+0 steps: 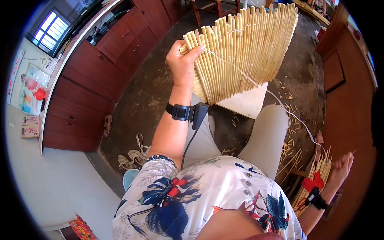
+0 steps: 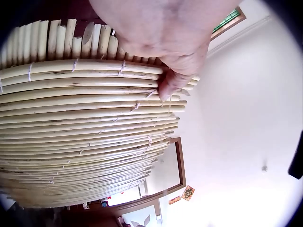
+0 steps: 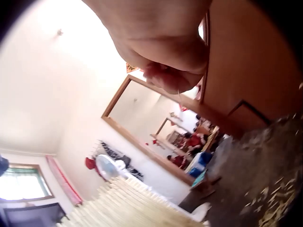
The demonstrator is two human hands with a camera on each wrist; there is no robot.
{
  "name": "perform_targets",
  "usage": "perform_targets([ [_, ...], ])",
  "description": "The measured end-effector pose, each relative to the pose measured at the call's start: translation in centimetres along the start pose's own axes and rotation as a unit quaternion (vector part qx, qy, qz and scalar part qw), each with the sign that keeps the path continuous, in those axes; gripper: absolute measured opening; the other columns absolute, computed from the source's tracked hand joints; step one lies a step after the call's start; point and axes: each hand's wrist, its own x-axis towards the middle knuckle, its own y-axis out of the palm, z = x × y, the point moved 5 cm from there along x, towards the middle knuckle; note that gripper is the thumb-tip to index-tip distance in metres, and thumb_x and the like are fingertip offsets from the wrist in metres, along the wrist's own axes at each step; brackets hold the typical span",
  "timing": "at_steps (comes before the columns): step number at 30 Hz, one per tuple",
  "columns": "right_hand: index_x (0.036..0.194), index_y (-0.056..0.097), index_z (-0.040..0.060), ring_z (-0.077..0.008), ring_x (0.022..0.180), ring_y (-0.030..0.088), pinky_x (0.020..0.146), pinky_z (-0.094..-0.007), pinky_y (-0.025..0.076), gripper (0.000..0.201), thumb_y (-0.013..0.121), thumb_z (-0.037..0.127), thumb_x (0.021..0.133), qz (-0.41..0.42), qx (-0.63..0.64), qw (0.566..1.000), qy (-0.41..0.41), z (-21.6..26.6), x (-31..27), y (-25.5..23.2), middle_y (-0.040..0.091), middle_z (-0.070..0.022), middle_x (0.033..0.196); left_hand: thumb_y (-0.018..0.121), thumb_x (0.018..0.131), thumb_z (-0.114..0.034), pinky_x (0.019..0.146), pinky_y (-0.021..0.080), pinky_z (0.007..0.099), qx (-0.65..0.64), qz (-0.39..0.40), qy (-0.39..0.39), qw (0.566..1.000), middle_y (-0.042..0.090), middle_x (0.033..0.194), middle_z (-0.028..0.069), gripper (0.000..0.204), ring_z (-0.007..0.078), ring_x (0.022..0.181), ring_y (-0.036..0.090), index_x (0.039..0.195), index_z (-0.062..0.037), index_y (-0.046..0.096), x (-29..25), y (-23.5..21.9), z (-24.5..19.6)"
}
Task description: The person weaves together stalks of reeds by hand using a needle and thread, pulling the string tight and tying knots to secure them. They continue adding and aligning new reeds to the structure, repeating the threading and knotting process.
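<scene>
A mat of pale peeled sticks (image 1: 248, 52), bound side by side with thin string, stands tilted up in front of me. My left hand (image 1: 184, 62) grips its near upper corner, with the thumb on the face of the sticks. The left wrist view shows this thumb (image 2: 171, 86) pressing close by the stick ends and small string ties. A long white string (image 1: 276, 98) runs from beside that thumb down to the right. My right hand (image 1: 343, 166) is held far out at the lower right, fingers curled; in its wrist view a thin strand (image 3: 179, 98) hangs from the pinched fingers.
A bundle of thin sticks (image 1: 316, 178) with a red cloth (image 1: 313, 182) stands under my right forearm. A white board (image 1: 246, 102) lies below the mat. Stick offcuts (image 1: 294, 128) litter the floor at right. Dark red cabinets (image 1: 86, 84) line the left, a brown wooden panel the right.
</scene>
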Motion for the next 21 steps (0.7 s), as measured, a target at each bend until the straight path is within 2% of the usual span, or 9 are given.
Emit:
perform_targets([
  [1, 0.107, 0.053, 0.0103, -0.002, 0.049, 0.034, 0.044, -0.015, 0.03, 0.014, 0.052, 0.02, 0.098, -0.01, 0.006, 1.0, -0.013, 0.4, -1.4, 4.3, 0.044, 0.0031, 0.069, 0.072, 0.073, 0.003, 0.066, 0.05, 0.0228, 0.001, 0.0, -0.001, 1.0, 0.068, 0.08, 0.0043, 0.015, 0.0074, 0.071, 0.061, 0.084, -0.0002, 0.062, -0.1, 0.0, 0.1],
  [3, 0.107, 0.052, 0.0111, -0.0032, 0.048, 0.037, 0.045, -0.015, 0.032, 0.014, 0.048, 0.022, 0.099, 0.078, -0.002, 0.997, 0.02, 0.7, -4.9, 12.8, 0.045, 0.0025, 0.068, 0.072, 0.073, 0.003, 0.065, 0.05, 0.0227, -0.011, 0.007, 0.0, 1.0, 0.068, 0.08, 0.0043, 0.015, 0.0074, 0.07, 0.061, 0.084, -0.0003, 0.062, 0.1, 0.0, 0.1],
  [4, 0.104, 0.052, 0.0118, -0.0037, 0.046, 0.036, 0.042, -0.016, 0.032, 0.014, 0.046, 0.024, 0.1, 0.174, -0.041, 0.984, 0.002, 0.0, -5.6, 16.0, 0.045, 0.0029, 0.066, 0.072, 0.073, 0.003, 0.065, 0.05, 0.0227, -0.009, 0.007, 0.001, 1.0, 0.068, 0.08, 0.0043, 0.015, 0.0074, 0.07, 0.061, 0.084, -0.0003, 0.062, 0.2, -0.1, 0.2],
  [6, 0.097, 0.054, 0.0116, -0.001, 0.048, 0.035, 0.039, -0.016, 0.025, 0.007, 0.049, 0.016, 0.098, 0.327, -0.089, 0.941, -0.005, -0.7, -8.1, 22.4, 0.042, 0.0046, 0.063, 0.072, 0.073, 0.003, 0.065, 0.05, 0.0228, -0.013, 0.009, 0.002, 1.0, 0.068, 0.081, 0.0045, 0.014, 0.0076, 0.07, 0.061, 0.083, -0.0002, 0.062, 0.2, -0.2, 0.5],
  [7, 0.096, 0.056, 0.0101, -0.0009, 0.049, 0.035, 0.039, -0.0159, 0.024, 0.005, 0.052, 0.012, 0.096, 0.377, -0.057, 0.924, 0.026, -0.5, -9.9, 25.6, 0.043, 0.0048, 0.063, 0.072, 0.073, 0.003, 0.065, 0.05, 0.0228, -0.012, 0.007, 0.001, 1.0, 0.068, 0.081, 0.0045, 0.014, 0.0076, 0.07, 0.061, 0.083, -0.0002, 0.062, 0.3, -0.3, 0.5],
  [9, 0.099, 0.06, 0.0075, -0.002, 0.051, 0.039, 0.041, -0.0174, 0.028, 0.008, 0.054, 0.009, 0.094, 0.454, -0.077, 0.888, -0.001, 0.4, -13.0, 31.2, 0.047, 0.0041, 0.065, 0.072, 0.073, 0.002, 0.065, 0.05, 0.023, 0.001, 0.01, 0.007, 1.0, 0.068, 0.081, 0.0045, 0.014, 0.0076, 0.07, 0.061, 0.084, 0.0, 0.063, 0.3, -0.3, 0.5],
  [12, 0.103, 0.06, 0.006, -0.0022, 0.05, 0.039, 0.044, -0.0171, 0.03, 0.012, 0.052, 0.011, 0.094, 0.532, -0.065, 0.844, 0.01, 0.4, -16.6, 37.3, 0.049, 0.0029, 0.065, 0.072, 0.073, 0.001, 0.065, 0.05, 0.0233, 0.002, 0.006, 0.006, 1.0, 0.068, 0.081, 0.0043, 0.015, 0.0075, 0.071, 0.061, 0.084, 0.0, 0.063, 0.3, -0.2, 0.5],
  [16, 0.101, 0.065, 0.0035, -0.0013, 0.049, 0.041, 0.043, -0.0162, 0.03, 0.015, 0.058, 0.013, 0.092, 0.559, -0.027, 0.829, 0.024, 0.3, -19.7, 42.8, 0.051, 0.0041, 0.061, 0.072, 0.073, 0.0, 0.065, 0.05, 0.0235, 0.01, 0.006, 0.0, 1.0, 0.068, 0.08, 0.0039, 0.015, 0.0073, 0.07, 0.061, 0.084, 0.0, 0.063, 0.3, -0.2, 0.4],
  [21, 0.097, 0.068, 0.0023, -0.0007, 0.049, 0.043, 0.041, -0.0161, 0.029, 0.015, 0.062, 0.014, 0.09, 0.56, 0.019, 0.828, 0.025, -0.9, -21.4, 46.8, 0.053, 0.0037, 0.061, 0.073, 0.073, -0.002, 0.063, 0.048, 0.0234, 0.044, -0.001, 0.004, 0.999, 0.067, 0.078, 0.003, 0.015, 0.0055, 0.069, 0.058, 0.082, -0.0006, 0.062, 0.7, -0.3, 0.2],
])
